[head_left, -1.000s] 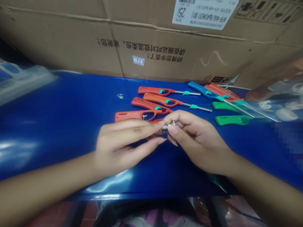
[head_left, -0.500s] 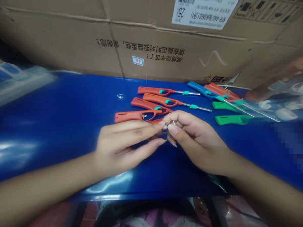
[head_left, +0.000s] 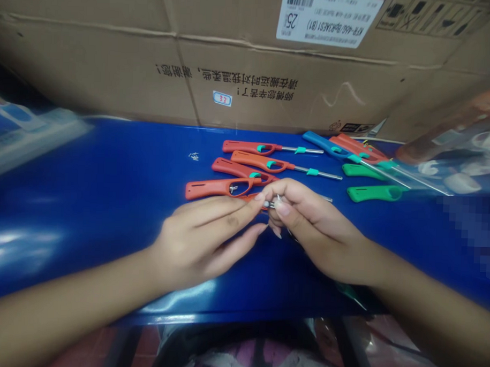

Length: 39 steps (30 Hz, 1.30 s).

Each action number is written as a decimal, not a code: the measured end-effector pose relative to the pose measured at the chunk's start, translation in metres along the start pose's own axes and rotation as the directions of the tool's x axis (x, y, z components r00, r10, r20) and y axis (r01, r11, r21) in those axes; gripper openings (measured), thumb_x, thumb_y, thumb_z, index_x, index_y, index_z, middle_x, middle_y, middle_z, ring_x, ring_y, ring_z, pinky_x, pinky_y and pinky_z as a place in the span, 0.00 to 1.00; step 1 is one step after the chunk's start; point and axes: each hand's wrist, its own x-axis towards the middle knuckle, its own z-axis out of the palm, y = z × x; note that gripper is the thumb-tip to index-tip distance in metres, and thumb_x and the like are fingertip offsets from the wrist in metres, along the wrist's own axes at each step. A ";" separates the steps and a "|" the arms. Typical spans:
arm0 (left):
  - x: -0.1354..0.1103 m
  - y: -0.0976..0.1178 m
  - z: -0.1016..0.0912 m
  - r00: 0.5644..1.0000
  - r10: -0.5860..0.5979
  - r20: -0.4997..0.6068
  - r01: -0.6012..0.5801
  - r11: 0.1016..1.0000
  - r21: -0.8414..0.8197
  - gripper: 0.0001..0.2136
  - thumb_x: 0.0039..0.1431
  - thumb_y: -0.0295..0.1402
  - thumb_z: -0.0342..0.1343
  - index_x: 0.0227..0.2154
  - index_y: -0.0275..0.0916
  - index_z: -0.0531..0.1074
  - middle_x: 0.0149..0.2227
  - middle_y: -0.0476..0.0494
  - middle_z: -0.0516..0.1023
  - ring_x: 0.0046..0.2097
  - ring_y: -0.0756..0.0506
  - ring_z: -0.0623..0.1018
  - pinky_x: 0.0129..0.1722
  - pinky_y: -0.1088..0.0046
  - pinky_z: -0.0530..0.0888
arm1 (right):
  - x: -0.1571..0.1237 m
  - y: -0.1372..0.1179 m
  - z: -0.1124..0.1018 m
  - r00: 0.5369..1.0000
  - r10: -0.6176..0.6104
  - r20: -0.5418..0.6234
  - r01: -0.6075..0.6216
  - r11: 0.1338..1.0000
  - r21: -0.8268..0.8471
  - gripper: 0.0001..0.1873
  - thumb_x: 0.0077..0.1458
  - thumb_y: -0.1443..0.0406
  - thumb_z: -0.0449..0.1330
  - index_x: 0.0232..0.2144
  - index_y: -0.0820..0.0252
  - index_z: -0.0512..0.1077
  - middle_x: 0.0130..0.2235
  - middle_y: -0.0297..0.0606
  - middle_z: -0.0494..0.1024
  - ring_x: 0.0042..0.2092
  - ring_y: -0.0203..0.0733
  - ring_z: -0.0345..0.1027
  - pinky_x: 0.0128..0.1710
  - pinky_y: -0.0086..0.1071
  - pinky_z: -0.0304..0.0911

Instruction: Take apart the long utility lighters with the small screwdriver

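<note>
Two hands meet in our head view over the blue table (head_left: 108, 189). Our right hand (head_left: 313, 231) pinches a small metal pin (head_left: 273, 202) between thumb and forefinger, just in front of the nearest orange lighter (head_left: 212, 188). Our left hand (head_left: 203, 238), fingers stretched and narrow, touches the pin's end; whether it grips, we cannot tell.

Glossy blue desk (head_left: 108, 200); matt corrugated cardboard box (head_left: 113, 56); smooth orange plastic lighter (head_left: 216, 188) at my fingertips, bare metal tube (head_left: 270, 205).

Factory bench (head_left: 108, 200): shipping carton (head_left: 112, 66), lighters (head_left: 270, 164)
</note>
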 end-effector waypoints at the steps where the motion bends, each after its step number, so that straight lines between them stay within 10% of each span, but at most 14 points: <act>1: 0.000 0.000 0.000 1.000 0.021 0.007 -0.022 1.000 0.022 0.20 0.59 0.26 0.64 0.55 0.40 0.75 0.42 0.43 0.85 0.40 0.45 0.85 0.44 0.71 0.84 | 0.000 0.000 0.001 1.000 0.005 0.005 -0.005 1.000 0.000 0.11 0.73 0.60 0.44 0.48 0.55 0.64 0.32 0.31 0.65 0.33 0.34 0.60 0.36 0.29 0.61; 6: 0.001 -0.002 0.000 1.000 -0.023 -0.011 0.023 1.000 -0.017 0.19 0.58 0.26 0.65 0.52 0.42 0.77 0.42 0.44 0.85 0.40 0.45 0.85 0.44 0.71 0.84 | 0.001 0.000 0.002 0.998 0.059 0.002 -0.059 0.998 0.028 0.11 0.73 0.59 0.44 0.47 0.55 0.65 0.32 0.30 0.65 0.33 0.34 0.59 0.35 0.29 0.61; 14: 0.008 -0.006 0.009 0.907 -0.422 -0.004 0.387 0.834 -0.393 0.16 0.56 0.30 0.68 0.47 0.44 0.80 0.36 0.48 0.86 0.33 0.48 0.84 0.33 0.75 0.84 | 0.004 0.003 0.000 0.996 0.042 0.074 -0.045 0.998 0.042 0.11 0.71 0.65 0.46 0.53 0.55 0.60 0.37 0.34 0.69 0.36 0.35 0.61 0.39 0.32 0.63; 22: 0.011 -0.013 0.009 0.950 -0.304 -0.071 0.272 0.918 -0.290 0.05 0.57 0.28 0.66 0.36 0.44 0.84 0.36 0.47 0.86 0.37 0.46 0.85 0.38 0.73 0.84 | 0.012 0.015 0.001 0.999 -0.002 0.038 -0.004 0.985 0.174 0.17 0.66 0.67 0.53 0.56 0.55 0.57 0.43 0.37 0.75 0.41 0.35 0.71 0.42 0.33 0.68; 28: 0.015 -0.026 0.005 0.860 -0.502 -0.090 0.424 0.801 -0.422 0.04 0.57 0.32 0.67 0.36 0.42 0.83 0.36 0.45 0.86 0.37 0.46 0.85 0.40 0.71 0.84 | 0.010 0.013 -0.007 0.986 -0.144 -0.090 0.103 0.927 -0.362 0.30 0.62 0.61 0.60 0.63 0.54 0.56 0.65 0.47 0.63 0.66 0.48 0.57 0.63 0.48 0.57; 35: 0.018 -0.037 0.003 0.758 -0.649 -0.073 0.478 0.628 -0.615 0.10 0.53 0.33 0.70 0.39 0.38 0.82 0.38 0.43 0.86 0.37 0.45 0.85 0.38 0.71 0.85 | 0.009 0.006 -0.012 0.987 0.140 0.079 -0.066 0.799 -0.598 0.12 0.59 0.58 0.61 0.28 0.57 0.67 0.32 0.35 0.73 0.36 0.40 0.66 0.37 0.36 0.61; 39: 0.017 -0.039 0.004 0.710 -0.702 -0.057 0.476 0.538 -0.695 0.13 0.52 0.32 0.71 0.40 0.38 0.81 0.41 0.43 0.85 0.42 0.46 0.84 0.45 0.71 0.83 | 0.011 0.011 -0.010 0.987 0.160 0.015 -0.135 0.878 -0.459 0.10 0.60 0.63 0.58 0.27 0.57 0.64 0.30 0.33 0.72 0.32 0.36 0.66 0.33 0.33 0.60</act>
